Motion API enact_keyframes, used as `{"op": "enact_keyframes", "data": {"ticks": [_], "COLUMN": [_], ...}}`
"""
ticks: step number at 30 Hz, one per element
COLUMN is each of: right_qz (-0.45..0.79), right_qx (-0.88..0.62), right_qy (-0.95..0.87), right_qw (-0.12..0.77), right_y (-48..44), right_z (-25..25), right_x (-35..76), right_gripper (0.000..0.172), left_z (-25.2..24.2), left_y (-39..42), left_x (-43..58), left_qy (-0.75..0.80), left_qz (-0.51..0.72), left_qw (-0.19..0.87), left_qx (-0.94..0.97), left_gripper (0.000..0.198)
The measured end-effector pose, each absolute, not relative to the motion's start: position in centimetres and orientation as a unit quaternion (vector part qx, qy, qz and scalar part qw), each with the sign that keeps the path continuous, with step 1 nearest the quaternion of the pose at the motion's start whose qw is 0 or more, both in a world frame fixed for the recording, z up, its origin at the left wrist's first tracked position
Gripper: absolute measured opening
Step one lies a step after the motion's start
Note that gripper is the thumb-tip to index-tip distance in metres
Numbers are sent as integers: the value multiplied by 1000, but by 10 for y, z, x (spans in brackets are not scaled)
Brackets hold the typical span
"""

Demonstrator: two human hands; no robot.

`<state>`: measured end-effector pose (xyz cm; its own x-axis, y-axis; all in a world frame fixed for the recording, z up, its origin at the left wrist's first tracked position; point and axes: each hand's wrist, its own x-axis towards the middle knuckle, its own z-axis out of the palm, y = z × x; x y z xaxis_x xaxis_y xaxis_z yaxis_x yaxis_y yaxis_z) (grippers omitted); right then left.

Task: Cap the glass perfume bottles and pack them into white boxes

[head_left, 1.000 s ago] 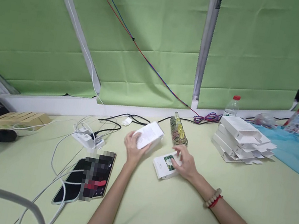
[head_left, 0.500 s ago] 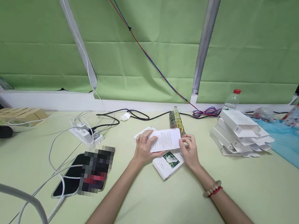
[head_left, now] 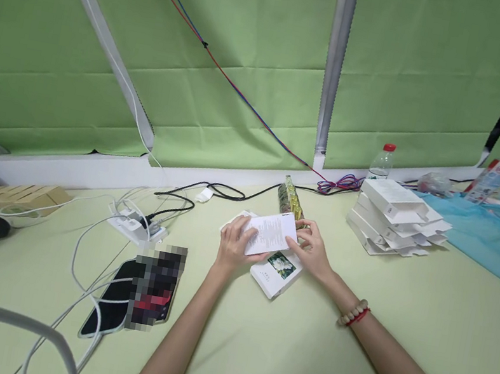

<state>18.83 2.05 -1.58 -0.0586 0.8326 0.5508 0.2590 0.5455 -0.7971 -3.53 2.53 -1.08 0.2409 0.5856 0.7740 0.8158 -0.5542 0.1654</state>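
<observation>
Above the table I hold a white box (head_left: 271, 232), tilted, its face covered in small printed text. My left hand (head_left: 234, 242) grips its left end, with the thumb across the printed face. At the right end, the thumb and fingers of my right hand (head_left: 311, 249) pinch the edge. Beneath the held box lies another white box (head_left: 273, 278) with a picture of white flowers on it. A white item (head_left: 229, 223) shows partly behind my left hand. Just beyond the hands is a row of small yellow-capped vials (head_left: 293, 201).
White open-ended boxes (head_left: 390, 215) are stacked at the right, near a red-capped bottle (head_left: 381, 165) and a blue cloth (head_left: 474, 233). To the left are a phone (head_left: 114, 298), white cables, a power strip (head_left: 134, 226) and cardboard boxes (head_left: 16, 197).
The held box has tilted slightly, and my right fingers have shifted along its right end. The whole view has moved a little.
</observation>
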Motion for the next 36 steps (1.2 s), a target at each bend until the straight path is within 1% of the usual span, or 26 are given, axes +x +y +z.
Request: {"op": "enact_keyframes", "data": {"ticks": [2, 4, 8, 11, 14, 17, 22, 28, 30, 34, 36], "right_qz": [260, 272, 282, 248, 233, 227, 198, 188, 188, 190, 192], "right_qx": [-405, -413, -457, -501, -535, -546, -529, -535, -538, -545, -545], "right_qy": [-675, -645, -501, -371, -317, -309, -325, -338, -336, -331, -333], "right_qw": [560, 583, 679, 741, 748, 745, 758, 751, 750, 746, 745], "right_y": [21, 24, 37, 48, 55, 56, 53, 53, 53, 54, 54], "right_z": [-16, -16, -14, -17, -21, -22, -15, -14, -15, -17, -17], "right_x": [187, 191, 208, 223, 232, 236, 236, 238, 238, 239, 239], "right_gripper": [25, 27, 35, 43, 44, 46, 45, 43, 43, 44, 44], "left_z": [-12, -12, -11, -9, -9, -12, -18, -16, -17, -22, -24], "left_y": [27, 29, 31, 31, 32, 33, 36, 36, 36, 37, 38], "left_x": [-37, -41, -51, -51, -48, -45, -48, -50, -49, -50, -50], "left_qy": [-461, -483, -530, -572, -605, -616, -623, -609, -623, -662, -676], "left_qz": [-418, -427, -461, -492, -502, -479, -399, -381, -379, -346, -332], "left_qw": [131, 124, 140, 164, 169, 156, 113, 94, 91, 55, 39], "left_qx": [-772, -755, -698, -636, -594, -606, -664, -690, -678, -662, -657], "left_gripper": [52, 52, 51, 50, 50, 48, 28, 23, 30, 66, 73]}}
